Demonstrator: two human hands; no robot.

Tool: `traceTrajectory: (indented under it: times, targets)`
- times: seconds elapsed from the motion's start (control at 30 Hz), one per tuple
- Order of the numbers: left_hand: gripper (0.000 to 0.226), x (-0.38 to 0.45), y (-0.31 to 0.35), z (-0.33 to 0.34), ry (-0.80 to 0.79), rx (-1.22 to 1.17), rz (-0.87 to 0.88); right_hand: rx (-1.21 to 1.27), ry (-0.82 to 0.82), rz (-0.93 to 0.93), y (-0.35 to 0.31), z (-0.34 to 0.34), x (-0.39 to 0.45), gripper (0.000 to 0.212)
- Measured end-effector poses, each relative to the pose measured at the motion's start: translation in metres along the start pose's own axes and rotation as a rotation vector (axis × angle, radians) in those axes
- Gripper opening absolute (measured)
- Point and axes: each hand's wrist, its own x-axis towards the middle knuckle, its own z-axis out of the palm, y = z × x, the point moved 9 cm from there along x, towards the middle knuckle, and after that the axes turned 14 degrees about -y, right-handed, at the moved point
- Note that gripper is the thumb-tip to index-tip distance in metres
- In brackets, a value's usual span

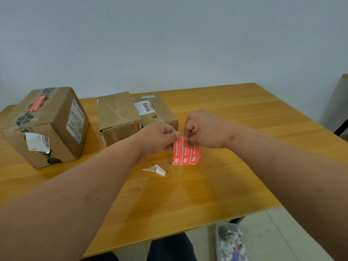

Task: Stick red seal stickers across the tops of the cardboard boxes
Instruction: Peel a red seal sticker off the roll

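- A red sticker sheet [187,154], printed with white characters in vertical strips, is held upright above the middle of the table [226,113].
- Its top edge is pinched by the left hand [160,137] and by the curled fingers of the right hand [202,129]; that edge is partly hidden.
- One red seal [37,103] is seen on the large box [43,125] at the left edge.
- The sheet's print is too small to read.
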Motion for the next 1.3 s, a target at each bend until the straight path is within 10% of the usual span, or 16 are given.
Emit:
traceTrajectory:
  times: [1.3]
  targets:
    - [0.013, 0.003, -0.006, 0.008, 0.008, -0.136, -0.045, -0.028, 0.018, -0.049, -0.003, 0.002, -0.001, 0.015]
